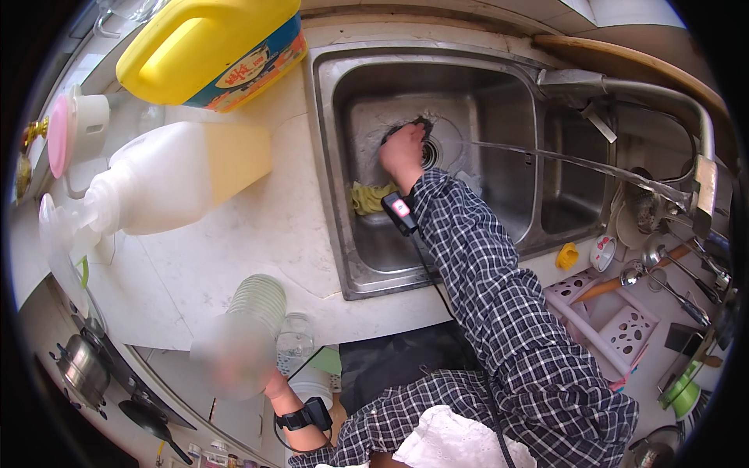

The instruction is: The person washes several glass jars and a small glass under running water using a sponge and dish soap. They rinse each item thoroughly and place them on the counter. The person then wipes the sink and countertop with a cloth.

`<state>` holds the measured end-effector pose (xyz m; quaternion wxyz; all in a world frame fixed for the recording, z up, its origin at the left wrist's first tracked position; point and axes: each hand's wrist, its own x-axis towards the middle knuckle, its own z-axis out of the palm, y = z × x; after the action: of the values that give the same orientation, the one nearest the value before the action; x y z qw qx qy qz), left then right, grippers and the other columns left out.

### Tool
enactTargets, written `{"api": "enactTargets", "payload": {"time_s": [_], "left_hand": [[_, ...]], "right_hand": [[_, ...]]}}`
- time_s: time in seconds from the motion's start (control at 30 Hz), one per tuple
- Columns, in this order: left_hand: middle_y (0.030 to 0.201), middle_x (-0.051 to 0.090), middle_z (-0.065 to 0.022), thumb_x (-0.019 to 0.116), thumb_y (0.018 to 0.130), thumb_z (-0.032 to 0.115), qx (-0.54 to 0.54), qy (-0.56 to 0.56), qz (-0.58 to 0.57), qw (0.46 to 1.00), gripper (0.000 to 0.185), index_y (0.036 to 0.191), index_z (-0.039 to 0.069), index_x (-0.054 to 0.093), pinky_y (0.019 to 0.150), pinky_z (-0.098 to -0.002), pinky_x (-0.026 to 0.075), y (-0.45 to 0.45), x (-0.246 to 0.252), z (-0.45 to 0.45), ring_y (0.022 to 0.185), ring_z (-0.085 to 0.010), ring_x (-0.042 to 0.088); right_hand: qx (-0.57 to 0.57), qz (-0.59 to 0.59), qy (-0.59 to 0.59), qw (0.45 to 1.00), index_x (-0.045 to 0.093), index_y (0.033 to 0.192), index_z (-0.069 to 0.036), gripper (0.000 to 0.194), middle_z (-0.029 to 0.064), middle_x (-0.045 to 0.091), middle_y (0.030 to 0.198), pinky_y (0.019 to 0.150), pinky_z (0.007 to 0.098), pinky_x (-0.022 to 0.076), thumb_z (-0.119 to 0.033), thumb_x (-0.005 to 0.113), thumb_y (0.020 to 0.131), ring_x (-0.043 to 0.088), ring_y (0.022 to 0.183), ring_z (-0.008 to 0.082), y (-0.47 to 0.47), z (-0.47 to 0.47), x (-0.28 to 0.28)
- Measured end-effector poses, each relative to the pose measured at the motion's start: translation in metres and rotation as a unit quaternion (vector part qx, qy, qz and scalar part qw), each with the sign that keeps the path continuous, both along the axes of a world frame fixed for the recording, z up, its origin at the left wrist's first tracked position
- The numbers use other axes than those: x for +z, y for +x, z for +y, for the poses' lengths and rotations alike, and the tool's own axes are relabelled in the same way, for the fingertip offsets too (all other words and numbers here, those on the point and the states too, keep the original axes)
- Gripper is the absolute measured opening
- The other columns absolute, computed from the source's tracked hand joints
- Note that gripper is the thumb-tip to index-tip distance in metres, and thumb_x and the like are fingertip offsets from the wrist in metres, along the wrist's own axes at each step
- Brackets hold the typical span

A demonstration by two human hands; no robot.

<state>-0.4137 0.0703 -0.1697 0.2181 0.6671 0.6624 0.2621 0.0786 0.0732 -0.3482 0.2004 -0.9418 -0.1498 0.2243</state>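
Note:
My right hand (404, 149) is down in the larger basin of the steel sink (345, 275), its fingers closed over a dark object (429, 124), mostly hidden, beside the drain (432, 153). Water runs from the faucet (704, 187) into this basin. Near my right wrist lies a yellow-green cloth (370, 199). My left hand (270, 380) is at the top of a ribbed, greenish clear container (257, 301) by the counter's front edge; a blur covers most of the hand, so its grip cannot be told. Next to that container stands a clear glass jar (296, 336).
A white pump bottle (164, 175) and a large yellow jug (193, 52) stand on the counter (281, 228) left of the sink. Right of it are a yellow cap-like piece (567, 256), a pink-white rack (626, 330) and several ladles (654, 253). Pots are at the far left.

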Motion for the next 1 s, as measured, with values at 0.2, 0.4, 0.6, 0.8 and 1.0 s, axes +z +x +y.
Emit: {"api": "enactTargets", "payload": {"time_s": [0.2,0.4,0.6,0.8,1.0], "left_hand": [[0.142,0.057,-0.014,0.067,0.096,0.0,-0.003,-0.002,-0.011,1.0,0.053,0.145,-0.005,0.048,0.114,-0.0425,0.039,0.011,-0.004,0.017,0.127,-0.0288,0.054],[0.143,0.056,-0.014,0.067,0.096,-0.001,-0.003,-0.016,0.008,1.0,0.054,0.146,-0.005,0.047,0.115,-0.0426,0.039,0.005,0.011,-0.001,0.128,-0.0287,0.054],[0.144,0.055,-0.0139,0.067,0.095,-0.001,-0.006,-0.06,0.063,0.996,0.056,0.147,-0.004,0.046,0.115,-0.0427,0.039,-0.003,0.033,-0.043,0.128,-0.0286,0.053],[0.145,0.055,-0.0139,0.068,0.095,-0.001,-0.022,-0.079,0.104,0.991,0.057,0.147,-0.004,0.045,0.115,-0.0428,0.039,-0.005,0.038,-0.06,0.129,-0.0285,0.053],[0.146,0.054,-0.0139,0.068,0.095,-0.001,-0.026,-0.067,0.106,0.992,0.059,0.148,-0.004,0.044,0.115,-0.0429,0.039,-0.005,0.035,-0.062,0.13,-0.0285,0.053]], "right_hand": [[-0.01,0.038,-0.01,0.999,0.031,0.138,0.023,0.074,0.0465,0.017,0.16,0.125,0.0574,0.0212,-0.015,0.066,0.084,0.016,0.152,0.0585,-0.012,0.001,-0.004],[0.062,-0.046,0.022,0.997,0.026,0.147,0.025,0.078,0.045,0.027,0.157,0.124,0.054,0.0262,-0.011,0.06,0.086,0.027,0.149,0.0565,0.053,0.009,-0.016],[0.317,0.024,0.075,0.945,0.038,0.144,0.014,0.064,0.0362,0.032,0.159,0.123,0.0531,0.0315,0.0,0.056,0.084,0.033,0.15,0.0472,-0.026,0.007,-0.007],[0.383,-0.039,0.035,0.922,0.044,0.141,0.008,0.053,0.0286,0.037,0.16,0.12,0.0538,0.0362,-0.001,0.051,0.09,0.037,0.15,0.04,0.042,-0.025,0.006],[0.416,-0.024,0.074,0.906,0.047,0.14,0.003,0.049,0.0215,0.04,0.161,0.119,0.0533,0.0372,-0.005,0.051,0.092,0.039,0.15,0.0366,0.023,0.013,-0.008]]}}
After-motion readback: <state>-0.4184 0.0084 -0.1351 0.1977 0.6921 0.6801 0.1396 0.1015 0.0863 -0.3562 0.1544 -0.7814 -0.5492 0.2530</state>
